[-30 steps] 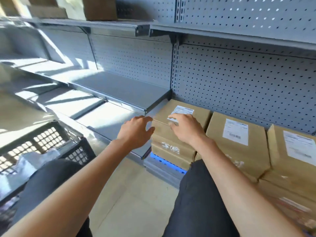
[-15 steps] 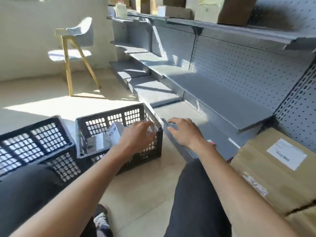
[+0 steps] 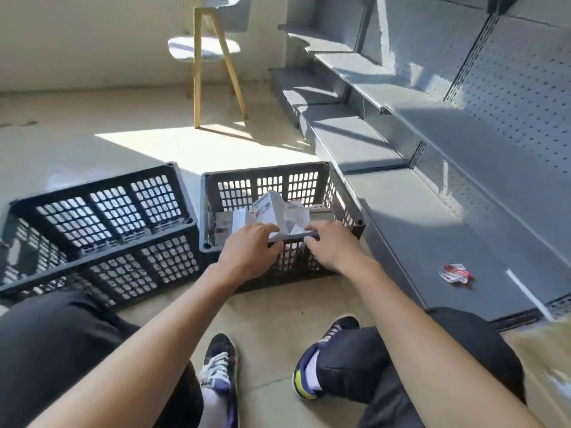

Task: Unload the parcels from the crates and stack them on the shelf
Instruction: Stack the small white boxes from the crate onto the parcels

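- I saw both hands at the near rim of the right-hand black crate (image 3: pixel 340 193), which stood on the floor just beside the grey shelf (image 3: pixel 432 230).
- My left hand (image 3: pixel 247 254) rested over the rim, fingers loosely spread toward the white parcels (image 3: pixel 278 211) inside.
- My right hand (image 3: pixel 332 247) hooked its fingers on the same rim; whether they clamped it, I could not tell.
- A second black crate (image 3: pixel 102 223) stood to the left.
- A crumpled red-and-white scrap (image 3: pixel 455 273) lay on the shelf.

Two crates (image 3: pixel 102 230) (image 3: pixel 278 193), one chair (image 3: pixel 210 47), perhaps four parcels (image 3: pixel 278 211).
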Demonstrator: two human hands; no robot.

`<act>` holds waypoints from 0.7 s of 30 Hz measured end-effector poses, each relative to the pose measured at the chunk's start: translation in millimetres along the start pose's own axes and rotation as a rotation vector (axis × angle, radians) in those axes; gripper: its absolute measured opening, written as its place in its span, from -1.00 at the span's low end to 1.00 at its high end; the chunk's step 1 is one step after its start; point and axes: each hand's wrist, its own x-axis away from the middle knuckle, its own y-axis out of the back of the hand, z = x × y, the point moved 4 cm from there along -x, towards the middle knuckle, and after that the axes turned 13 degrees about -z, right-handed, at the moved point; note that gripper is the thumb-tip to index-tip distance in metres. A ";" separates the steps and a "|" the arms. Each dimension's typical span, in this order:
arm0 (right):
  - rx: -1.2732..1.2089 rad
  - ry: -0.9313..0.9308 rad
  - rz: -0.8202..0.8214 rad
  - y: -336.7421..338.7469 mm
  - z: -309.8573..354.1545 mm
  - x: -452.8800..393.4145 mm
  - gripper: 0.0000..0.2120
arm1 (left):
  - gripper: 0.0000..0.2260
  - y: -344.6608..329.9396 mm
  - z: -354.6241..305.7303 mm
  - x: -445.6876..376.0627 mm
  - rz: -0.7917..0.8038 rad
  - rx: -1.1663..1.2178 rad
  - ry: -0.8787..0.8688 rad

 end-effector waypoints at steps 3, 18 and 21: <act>-0.002 -0.016 0.033 -26.8 -11.6 -8.0 -0.70 | -0.64 -24.3 13.0 -8.1 0.041 -0.002 0.025; 0.155 0.060 0.107 -132.3 -41.1 -72.8 -0.47 | -0.48 -133.6 69.2 -53.5 0.183 -0.097 0.063; 0.178 0.050 0.128 -145.8 -45.6 -78.5 -0.47 | -0.46 -146.6 76.8 -54.1 0.203 -0.107 0.073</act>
